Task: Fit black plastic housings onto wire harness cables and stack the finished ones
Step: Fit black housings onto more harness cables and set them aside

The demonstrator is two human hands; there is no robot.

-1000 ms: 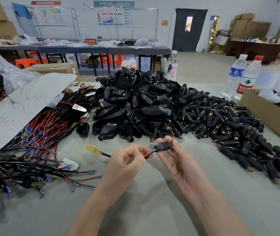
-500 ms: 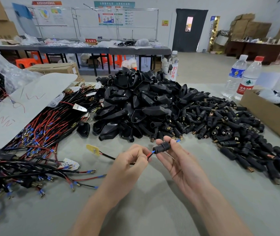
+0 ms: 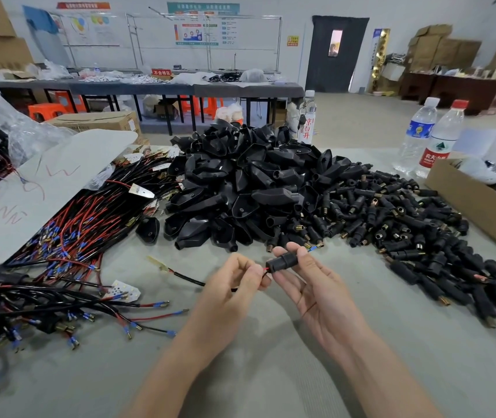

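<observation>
Left hand (image 3: 234,286), knuckles up, pinches the cable (image 3: 187,277). Right hand (image 3: 313,288) at its 3 o'clock, palm up, fingertips pinching the black housing (image 3: 281,262).

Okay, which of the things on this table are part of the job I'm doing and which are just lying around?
For the job: left hand pinching the cable; right hand holding the small black housing; pile of small housings; pile of large housings; wire harness bundle.
Lying about: water bottles; cardboard box; white sheet; plastic bag.
</observation>
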